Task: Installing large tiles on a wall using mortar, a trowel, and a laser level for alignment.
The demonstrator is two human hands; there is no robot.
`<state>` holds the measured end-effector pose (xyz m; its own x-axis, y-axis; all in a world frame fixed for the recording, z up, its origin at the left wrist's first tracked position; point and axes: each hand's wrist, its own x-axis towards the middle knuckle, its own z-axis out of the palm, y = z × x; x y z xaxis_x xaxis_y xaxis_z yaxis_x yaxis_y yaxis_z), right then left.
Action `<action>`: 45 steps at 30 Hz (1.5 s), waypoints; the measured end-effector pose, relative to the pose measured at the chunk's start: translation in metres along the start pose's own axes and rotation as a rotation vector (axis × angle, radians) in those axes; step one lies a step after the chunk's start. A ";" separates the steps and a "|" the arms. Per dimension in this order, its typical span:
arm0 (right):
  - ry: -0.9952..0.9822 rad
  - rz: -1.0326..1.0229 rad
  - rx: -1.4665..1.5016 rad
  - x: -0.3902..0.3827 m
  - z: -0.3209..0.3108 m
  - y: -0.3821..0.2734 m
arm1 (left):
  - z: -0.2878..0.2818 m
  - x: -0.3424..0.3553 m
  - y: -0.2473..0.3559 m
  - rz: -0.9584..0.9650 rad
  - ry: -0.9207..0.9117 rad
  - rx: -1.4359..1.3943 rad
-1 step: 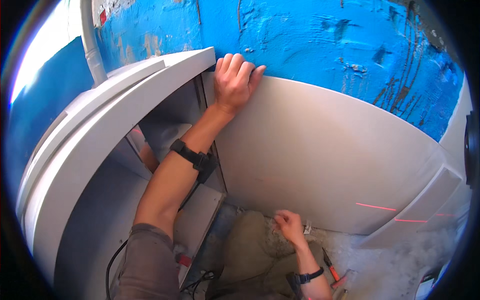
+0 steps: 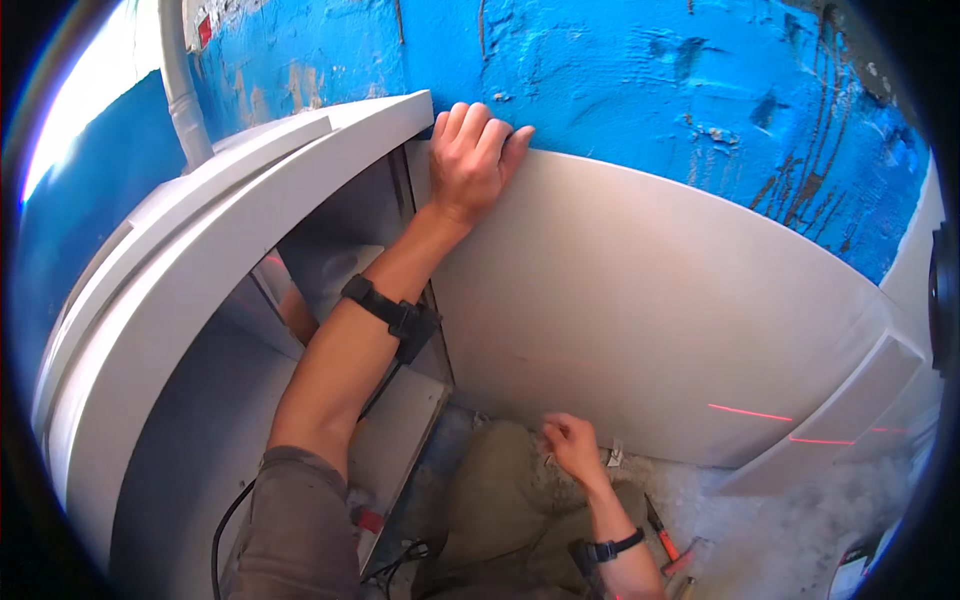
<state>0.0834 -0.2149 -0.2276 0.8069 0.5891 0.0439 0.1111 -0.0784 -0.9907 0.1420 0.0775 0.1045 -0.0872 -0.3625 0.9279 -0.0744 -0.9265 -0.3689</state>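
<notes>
My left hand is closed over the top edge of a large white panel, fingers hooked behind it. The panel stands upright along the blue wall, and the hand is right beside the end of a white countertop. Lower down, near the panel's bottom edge and above my knees, is my right hand. Its fingers are curled and pressed together; what they hold, if anything, is too small to make out.
A white cabinet shell opens under the countertop. A narrower white board leans at the panel's right end, with red laser lines near it. A hammer with an orange-red handle lies on the dusty floor. A black cable hangs at left.
My right hand has shifted very slightly up and to the left. The left hand keeps its grip on the panel's top edge.
</notes>
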 end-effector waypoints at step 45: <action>0.592 -0.734 -0.644 0.160 0.203 0.025 | 0.010 0.011 -0.009 0.014 0.154 0.005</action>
<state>0.0974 0.0402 -0.2712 0.5524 0.2047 0.8081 0.8078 -0.3707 -0.4583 0.1520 0.0802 0.1188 -0.2397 -0.3557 0.9033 -0.0673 -0.9221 -0.3810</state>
